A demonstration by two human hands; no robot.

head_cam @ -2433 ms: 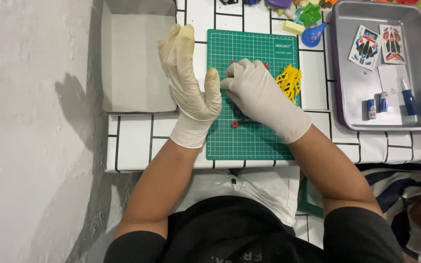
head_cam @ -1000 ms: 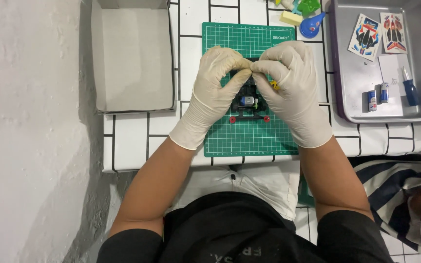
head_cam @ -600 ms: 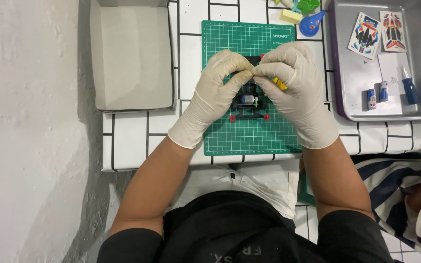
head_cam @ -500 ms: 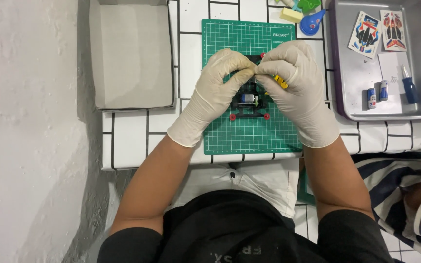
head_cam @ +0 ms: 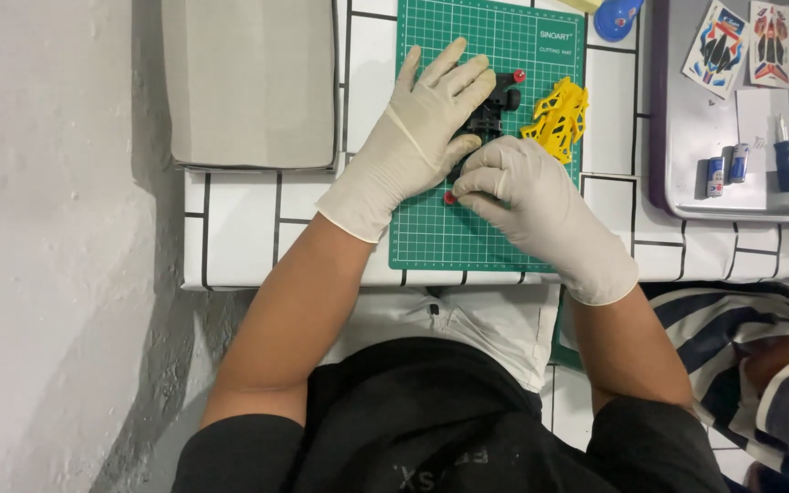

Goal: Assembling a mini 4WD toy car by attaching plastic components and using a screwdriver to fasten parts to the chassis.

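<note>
With the left hand (head_cam: 422, 128), presses palm-down and fingers spread over the black toy-car chassis (head_cam: 495, 105), gripping nothing, only pinning it to the green cutting mat (head_cam: 440, 246). With the right hand (head_cam: 527, 196), curls in at the chassis's near end, fingertips bunched just beside a small red wheel (head_cam: 449, 196); cannot tell whether these pinch a part or only push, since the knuckles hide the tips. A second ago, held the chassis between the fingertips of both hands above the middle of the mat; now has it lying on the mat, far end with another red wheel (head_cam: 520, 77) poking out past the left fingers. Shows the yellow body shell (head_cam: 559, 114) lying free on the mat, just right of the chassis and touched by neither hand. Suggests, as a judgement, a shift from turning the piece in the air to working on it braced against the counter (head_cam: 248, 228). Leaves alone the grey box (head_cam: 248, 82) to the left and the metal tray (head_cam: 687, 137) to the right with its sticker sheets (head_cam: 717, 47) and small batteries (head_cam: 712, 175). Catches a striped sleeve (head_cam: 760, 365) of someone else at the lower right
</note>
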